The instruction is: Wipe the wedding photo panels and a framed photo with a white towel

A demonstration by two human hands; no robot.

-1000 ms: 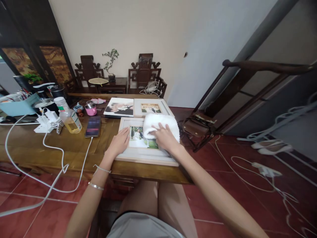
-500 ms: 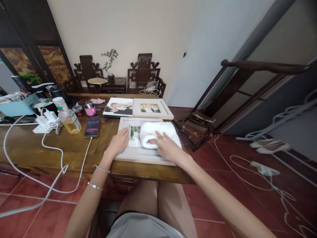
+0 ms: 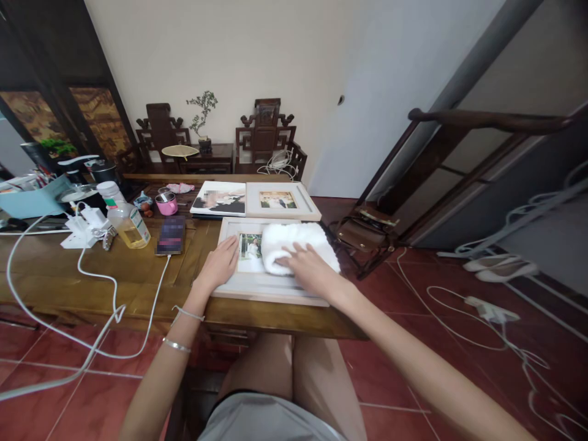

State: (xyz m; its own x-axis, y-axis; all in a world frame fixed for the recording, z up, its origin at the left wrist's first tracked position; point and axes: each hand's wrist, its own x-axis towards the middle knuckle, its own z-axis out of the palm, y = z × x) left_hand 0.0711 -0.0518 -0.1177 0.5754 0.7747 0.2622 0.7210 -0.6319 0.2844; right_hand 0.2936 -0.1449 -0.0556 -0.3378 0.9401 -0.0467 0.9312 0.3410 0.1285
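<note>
A pale picture frame (image 3: 266,288) lies flat at the table's front edge, a photo (image 3: 250,248) showing in its left half. Against its left side rests my left hand (image 3: 223,263), fingers stretched out and holding nothing. A folded white fluffy towel (image 3: 301,236) covers the frame's right half. My right hand (image 3: 305,266) presses down on this towel with its fingers bent into the near edge; part of the thumb side is tucked into the fold.
Behind lie a second picture frame (image 3: 294,211) and a photo album (image 3: 218,199). To the left are a phone (image 3: 169,236) on a charging cable, a bottle (image 3: 131,226), a pink cup (image 3: 166,204) and a white power strip (image 3: 80,236). A wooden chair (image 3: 482,122) stands right.
My right hand and the towel have slid slightly to the right over the frame, so a little more of the photo shows. My left hand stays in place.
</note>
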